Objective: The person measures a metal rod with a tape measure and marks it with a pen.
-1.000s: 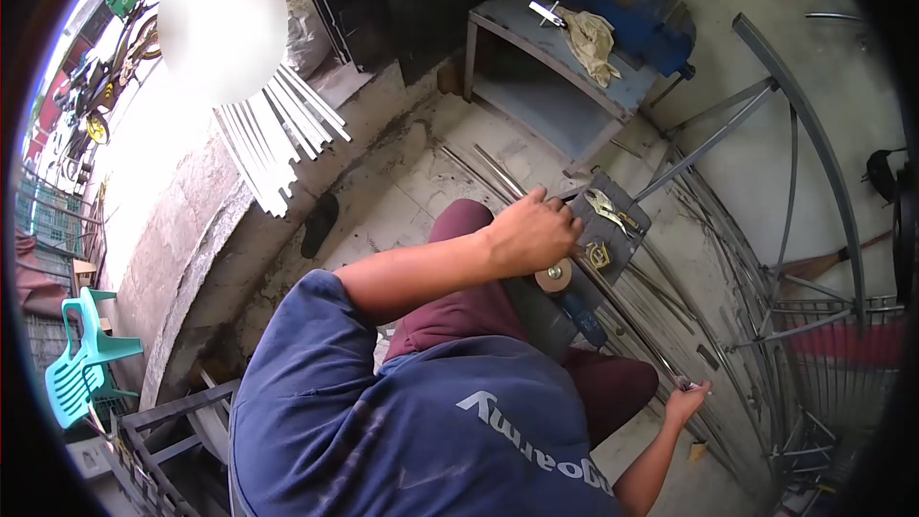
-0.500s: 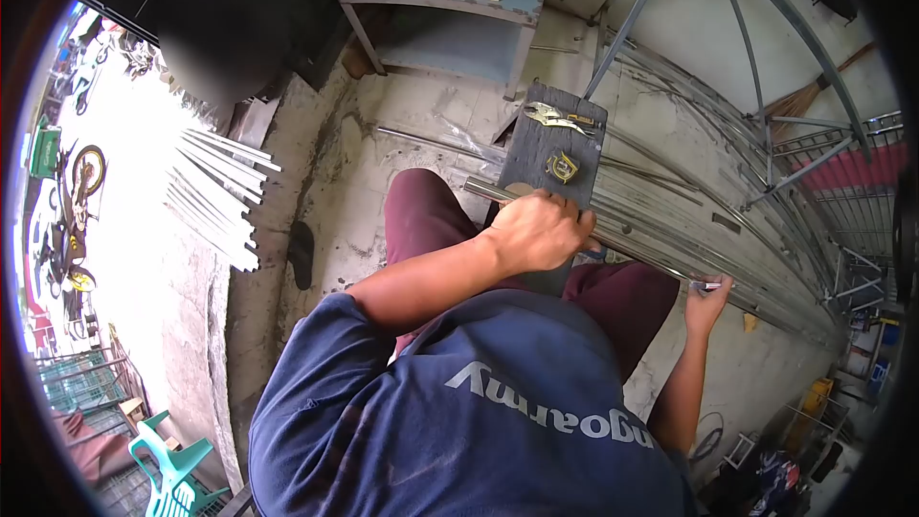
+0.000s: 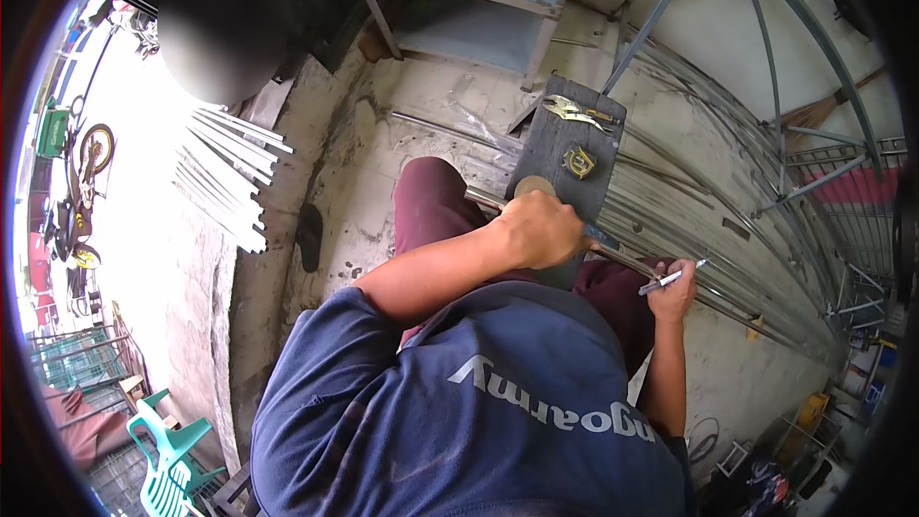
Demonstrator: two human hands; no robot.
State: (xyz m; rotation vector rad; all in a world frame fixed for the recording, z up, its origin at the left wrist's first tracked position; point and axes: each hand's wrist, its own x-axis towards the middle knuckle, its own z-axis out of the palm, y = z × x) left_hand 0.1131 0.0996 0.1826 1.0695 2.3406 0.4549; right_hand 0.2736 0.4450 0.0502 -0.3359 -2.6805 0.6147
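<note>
Left of me lay a bundle of white strips (image 3: 225,172) on the concrete floor (image 3: 354,182), with open floor between it and my knee. My left hand (image 3: 541,228) was closed, fingers (image 3: 565,235) wrapped around a metal rod (image 3: 627,258); a half second earlier it gripped the same rod, so the hold had not changed. The dark board (image 3: 565,139) above carried locking pliers (image 3: 574,111) and a tape measure (image 3: 578,163) near its far edge. My right hand (image 3: 673,295) had come inward along the rod and lifted, pinching a marker (image 3: 670,278) with tip clear of the steel. Rightward, curved frame bars (image 3: 766,77) crowded close.
</note>
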